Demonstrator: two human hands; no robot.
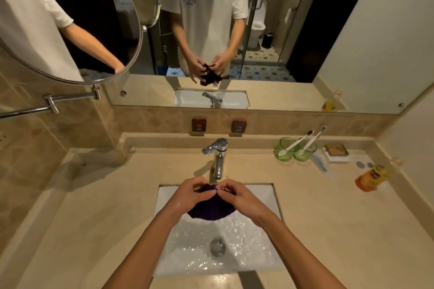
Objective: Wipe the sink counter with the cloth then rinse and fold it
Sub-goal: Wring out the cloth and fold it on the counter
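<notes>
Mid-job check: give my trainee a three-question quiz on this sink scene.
1. True or false: both hands grip the purple cloth over the basin.
2. How many green glass cups stand on the counter? A) one B) two C) three
3. On which side of the faucet does the orange bottle lie?

Key: 1 true: left hand and right hand pinch its top edge. 2 B. 3 right.

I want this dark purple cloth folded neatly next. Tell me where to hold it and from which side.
Keep hold along the top edge of the dark purple cloth, where the left hand and right hand already pinch it, coming from above. It hangs bunched over the white rectangular sink, so sliding each grip outward toward a top corner should let it drop flat for folding.
</notes>
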